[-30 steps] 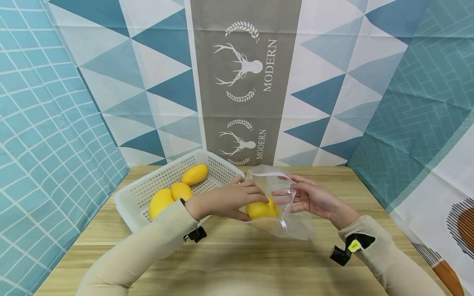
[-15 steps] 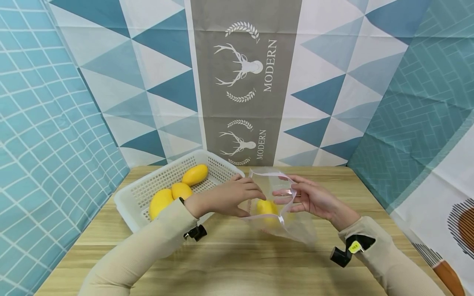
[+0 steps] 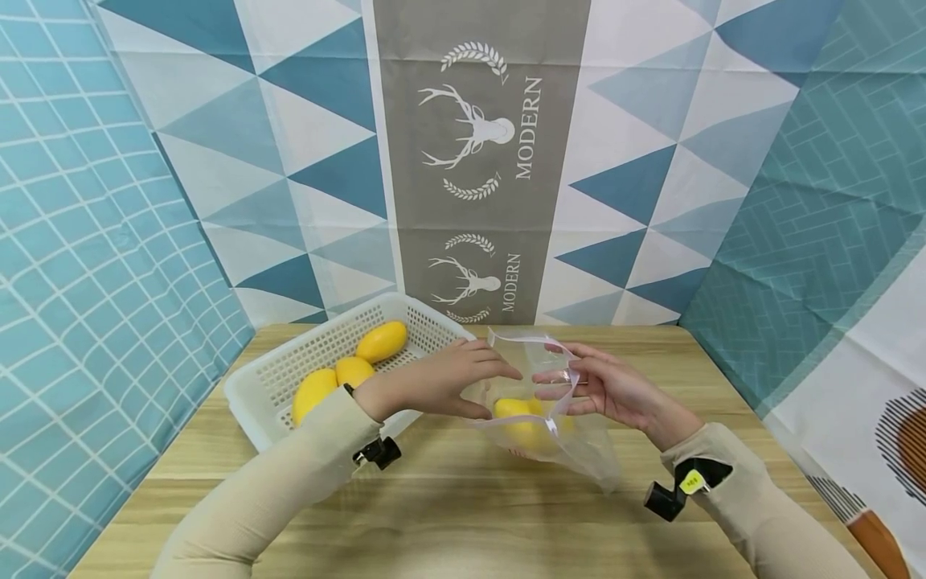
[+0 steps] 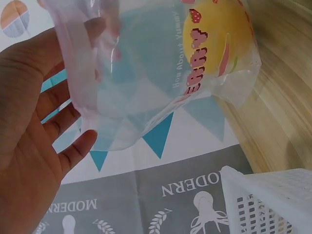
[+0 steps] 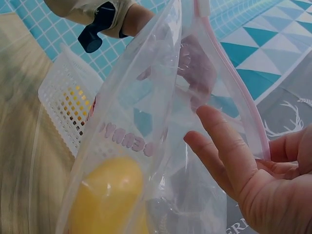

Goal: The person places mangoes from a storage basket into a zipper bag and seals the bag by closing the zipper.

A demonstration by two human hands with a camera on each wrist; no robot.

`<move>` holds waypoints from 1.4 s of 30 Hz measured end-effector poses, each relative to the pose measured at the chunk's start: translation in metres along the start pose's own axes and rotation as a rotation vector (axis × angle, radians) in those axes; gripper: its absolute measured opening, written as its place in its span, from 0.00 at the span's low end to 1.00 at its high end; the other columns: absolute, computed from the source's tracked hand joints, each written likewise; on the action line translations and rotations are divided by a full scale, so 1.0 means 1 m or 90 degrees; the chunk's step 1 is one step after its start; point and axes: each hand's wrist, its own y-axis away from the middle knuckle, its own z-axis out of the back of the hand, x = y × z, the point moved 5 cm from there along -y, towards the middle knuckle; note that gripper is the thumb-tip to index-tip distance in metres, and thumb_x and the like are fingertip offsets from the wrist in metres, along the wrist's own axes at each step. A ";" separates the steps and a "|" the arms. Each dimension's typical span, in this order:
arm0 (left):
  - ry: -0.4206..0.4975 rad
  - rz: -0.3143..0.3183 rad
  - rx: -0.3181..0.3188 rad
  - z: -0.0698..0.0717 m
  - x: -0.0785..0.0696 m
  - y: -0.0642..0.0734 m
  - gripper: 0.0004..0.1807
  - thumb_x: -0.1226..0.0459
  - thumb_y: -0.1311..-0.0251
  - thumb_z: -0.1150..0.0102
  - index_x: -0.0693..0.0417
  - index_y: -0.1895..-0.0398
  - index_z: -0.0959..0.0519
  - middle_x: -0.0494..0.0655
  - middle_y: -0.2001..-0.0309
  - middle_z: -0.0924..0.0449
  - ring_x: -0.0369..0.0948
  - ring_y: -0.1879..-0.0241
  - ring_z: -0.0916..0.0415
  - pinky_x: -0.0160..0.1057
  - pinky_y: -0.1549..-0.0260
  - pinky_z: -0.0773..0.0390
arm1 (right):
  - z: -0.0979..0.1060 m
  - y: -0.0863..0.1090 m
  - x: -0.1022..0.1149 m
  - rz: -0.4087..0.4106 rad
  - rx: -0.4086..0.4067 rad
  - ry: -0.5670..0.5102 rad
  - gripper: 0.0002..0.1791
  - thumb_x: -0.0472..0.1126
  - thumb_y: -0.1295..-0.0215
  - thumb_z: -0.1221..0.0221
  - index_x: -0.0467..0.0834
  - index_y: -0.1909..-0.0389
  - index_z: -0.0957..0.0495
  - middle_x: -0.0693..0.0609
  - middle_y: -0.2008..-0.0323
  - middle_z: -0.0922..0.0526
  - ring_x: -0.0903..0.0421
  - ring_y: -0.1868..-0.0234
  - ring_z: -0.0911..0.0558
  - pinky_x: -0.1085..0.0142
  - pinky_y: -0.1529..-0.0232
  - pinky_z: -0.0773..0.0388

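Note:
A clear zip bag [image 3: 579,450] with a pink-edged mouth and red print bulges over the table, its mouth facing left. Inside lie smooth yellow lemon-shaped fruit [image 3: 517,418], low in the bag. The left hand [image 3: 452,378] is at the mouth, fingers extended and holding nothing, thumb by the near rim. In the left wrist view the same hand [image 4: 39,102] overlaps the bag's edge. The right hand [image 3: 615,386] pinches the far-right rim and keeps the mouth spread. The right wrist view has two of its fingers [image 5: 229,141] stretched across the opening.
A white perforated plastic basket [image 3: 260,378] stands at the left, with several yellow fruit [image 3: 382,342] in it. The left forearm passes over its near corner. Behind the wooden table [image 3: 463,515] hangs a patterned cloth backdrop [image 3: 477,185].
The left hand has let go of the yellow fruit and drawn slightly back, its fingers spreading. The fruit has dropped lower in the bag. The right hand has stayed in place.

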 end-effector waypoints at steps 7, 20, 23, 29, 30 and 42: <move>0.077 -0.029 -0.054 0.012 0.003 0.005 0.29 0.60 0.43 0.28 0.60 0.39 0.25 0.51 0.44 0.22 0.45 0.42 0.30 0.44 0.39 0.32 | 0.001 0.000 0.000 0.000 0.007 0.000 0.27 0.36 0.19 0.64 0.38 0.23 0.54 0.40 0.44 0.19 0.45 0.46 0.18 0.58 0.54 0.18; 0.175 0.075 -0.103 0.022 0.027 0.033 0.31 0.63 0.43 0.29 0.59 0.37 0.27 0.48 0.41 0.24 0.45 0.40 0.31 0.46 0.40 0.30 | 0.005 0.001 -0.002 0.007 0.011 0.002 0.24 0.35 0.19 0.63 0.42 0.26 0.45 0.40 0.44 0.19 0.45 0.45 0.18 0.58 0.54 0.18; 0.174 0.104 -0.119 0.025 0.034 0.042 0.31 0.63 0.43 0.29 0.59 0.36 0.28 0.50 0.42 0.24 0.46 0.40 0.30 0.48 0.41 0.29 | 0.006 0.001 -0.002 0.009 0.018 -0.004 0.22 0.35 0.19 0.64 0.45 0.28 0.40 0.40 0.44 0.19 0.45 0.45 0.18 0.57 0.54 0.18; 0.166 0.195 -0.153 0.027 0.052 0.058 0.33 0.63 0.41 0.30 0.58 0.33 0.31 0.51 0.44 0.23 0.50 0.42 0.27 0.53 0.42 0.29 | 0.006 0.001 -0.001 0.011 0.026 -0.008 0.21 0.34 0.19 0.65 0.51 0.35 0.32 0.39 0.44 0.20 0.45 0.45 0.18 0.57 0.54 0.18; 0.167 0.216 -0.160 0.027 0.055 0.061 0.33 0.62 0.41 0.31 0.58 0.33 0.31 0.52 0.44 0.22 0.51 0.42 0.28 0.54 0.41 0.30 | 0.007 0.001 -0.001 0.011 0.024 -0.005 0.21 0.34 0.19 0.65 0.51 0.35 0.32 0.39 0.44 0.19 0.45 0.45 0.18 0.57 0.54 0.18; 0.182 0.433 -0.259 0.029 0.089 0.104 0.35 0.64 0.36 0.36 0.62 0.28 0.38 0.63 0.42 0.27 0.61 0.41 0.32 0.63 0.42 0.33 | 0.009 0.002 -0.001 0.002 0.015 -0.007 0.20 0.35 0.19 0.65 0.50 0.34 0.34 0.40 0.44 0.19 0.45 0.46 0.18 0.57 0.54 0.18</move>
